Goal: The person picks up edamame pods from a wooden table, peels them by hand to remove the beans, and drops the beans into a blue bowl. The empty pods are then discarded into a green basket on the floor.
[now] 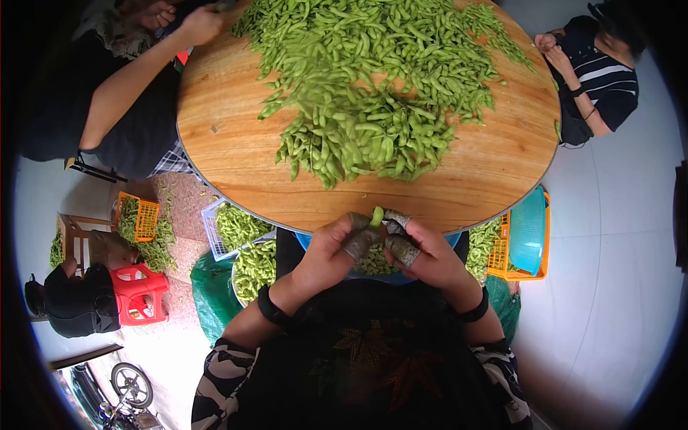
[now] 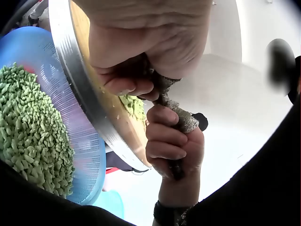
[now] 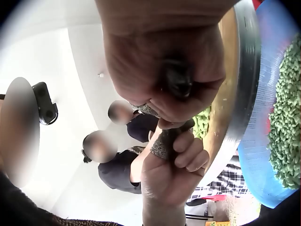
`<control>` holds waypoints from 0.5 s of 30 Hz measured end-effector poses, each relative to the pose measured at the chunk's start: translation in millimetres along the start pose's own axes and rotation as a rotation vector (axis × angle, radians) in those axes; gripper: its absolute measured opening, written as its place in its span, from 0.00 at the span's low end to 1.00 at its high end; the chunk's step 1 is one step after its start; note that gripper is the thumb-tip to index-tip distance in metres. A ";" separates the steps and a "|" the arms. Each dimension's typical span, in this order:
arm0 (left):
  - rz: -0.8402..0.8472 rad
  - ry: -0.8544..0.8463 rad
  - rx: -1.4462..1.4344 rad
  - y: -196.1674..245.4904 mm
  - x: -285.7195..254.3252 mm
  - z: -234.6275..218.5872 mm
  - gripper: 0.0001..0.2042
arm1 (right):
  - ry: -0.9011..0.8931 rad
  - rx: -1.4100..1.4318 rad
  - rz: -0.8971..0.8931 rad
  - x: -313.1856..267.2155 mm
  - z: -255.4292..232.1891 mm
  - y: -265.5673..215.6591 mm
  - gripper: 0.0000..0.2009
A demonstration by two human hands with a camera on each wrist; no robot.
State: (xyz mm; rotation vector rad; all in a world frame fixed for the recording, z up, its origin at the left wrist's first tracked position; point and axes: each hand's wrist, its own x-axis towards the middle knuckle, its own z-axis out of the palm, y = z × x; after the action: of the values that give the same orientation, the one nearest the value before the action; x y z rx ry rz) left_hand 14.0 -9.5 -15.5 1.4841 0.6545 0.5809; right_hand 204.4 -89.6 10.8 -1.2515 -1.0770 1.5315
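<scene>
A green pod [image 1: 377, 216] stands up between the two hands at the near edge of the round table. The left hand [image 1: 326, 251] pinches it between thumb and finger, both wrapped in grey, worn coverings. Close against it is the right hand [image 1: 430, 254], its covered thumb and finger bent toward the pod; a dark object shows in its palm [image 3: 178, 82] in the right wrist view. Below the hands lie shelled beans [image 2: 33, 136] in a blue basket [image 2: 87, 155]. In the wrist views the fingertips are mostly hidden.
A large heap of pods [image 1: 365, 107] covers much of the wooden table [image 1: 229, 158]. Crates, including an orange one [image 1: 147, 221], and a green bag [image 1: 213, 294] stand below. People sit at left and right; one is near a red stool [image 1: 140, 294].
</scene>
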 end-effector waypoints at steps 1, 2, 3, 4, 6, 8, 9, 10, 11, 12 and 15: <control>-0.013 -0.003 0.025 -2.7 -0.4 -0.1 0.09 | -0.014 0.003 0.016 -0.2 0.4 0.0 0.14; -0.015 -0.005 0.026 -4.2 -0.5 0.0 0.09 | -0.012 0.005 0.016 -0.2 0.9 0.4 0.14; 0.002 -0.002 0.028 -5.3 -0.3 0.1 0.09 | -0.006 0.004 0.015 0.3 1.6 1.0 0.13; 0.021 0.002 0.029 -5.3 0.2 0.3 0.09 | 0.000 0.001 0.013 0.8 1.6 1.5 0.12; 0.106 0.008 0.179 2.7 1.9 0.6 0.08 | -0.039 -0.010 0.050 1.9 -2.7 6.4 0.12; 0.192 0.014 0.330 6.1 2.0 0.0 0.08 | -0.079 -0.022 0.087 3.4 -1.7 6.5 0.13; 0.265 0.032 0.554 6.4 0.8 -1.1 0.07 | -0.035 0.062 0.160 5.1 3.1 3.9 0.13; 0.338 0.051 0.778 6.6 -0.2 -2.2 0.06 | 0.009 0.145 0.232 5.8 5.5 2.4 0.13; 0.338 0.051 0.777 4.1 -0.1 -3.8 0.06 | 0.009 0.145 0.232 6.6 4.9 4.4 0.13; 0.333 0.031 0.668 0.1 1.2 -6.0 0.05 | -0.011 0.298 0.284 8.7 3.5 9.3 0.13; 0.005 -0.089 0.108 -0.5 2.4 -17.7 0.04 | -0.186 0.681 0.298 12.5 -3.7 24.9 0.13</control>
State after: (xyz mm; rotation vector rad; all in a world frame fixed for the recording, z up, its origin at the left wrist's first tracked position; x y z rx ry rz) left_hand 3.1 4.6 -15.8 1.6040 0.6202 0.4866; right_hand 204.1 -83.6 -16.7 -0.8188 -0.4042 2.0415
